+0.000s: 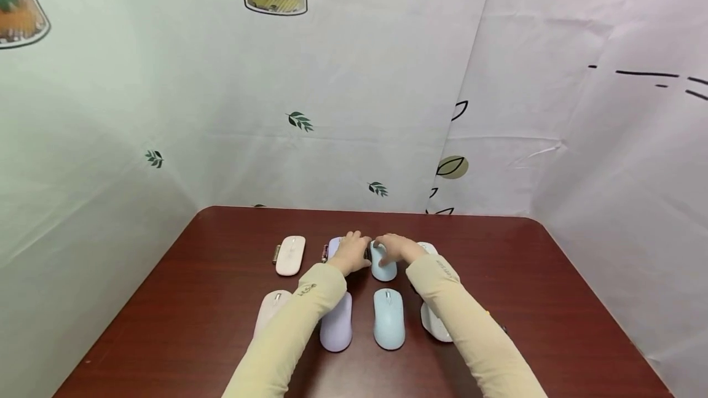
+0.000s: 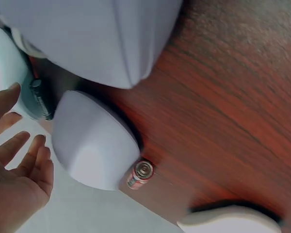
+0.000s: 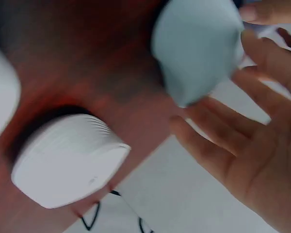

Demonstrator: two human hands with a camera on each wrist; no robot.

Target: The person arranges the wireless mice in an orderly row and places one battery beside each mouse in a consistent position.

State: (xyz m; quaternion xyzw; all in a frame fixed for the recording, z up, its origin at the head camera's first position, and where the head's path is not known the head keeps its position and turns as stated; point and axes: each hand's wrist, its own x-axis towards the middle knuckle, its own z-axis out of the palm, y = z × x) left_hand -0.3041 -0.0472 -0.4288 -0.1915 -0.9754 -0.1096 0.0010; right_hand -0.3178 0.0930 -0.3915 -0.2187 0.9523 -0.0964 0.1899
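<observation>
My left hand point(image 1: 351, 255) is beside a dark battery point(image 2: 42, 99), its fingers loosely bent and apart from the lavender mouse point(image 2: 94, 141). That battery stands on the left side of a small light-blue computer mouse point(image 1: 383, 270). My right hand point(image 1: 397, 249) is over the far end of this blue mouse, fingers spread along it in the right wrist view; whether they touch it is unclear. A red battery point(image 2: 140, 173) is next to the lavender mouse.
A pinkish-white mouse point(image 1: 290, 255) with a battery point(image 1: 276, 254) beside it is at left. Nearer the front are a larger pink mouse point(image 1: 271, 309), lavender mouse point(image 1: 336, 327), blue mouse point(image 1: 389, 321) and white mouse point(image 1: 436, 324). A small white mouse point(image 3: 70, 160) lies at right.
</observation>
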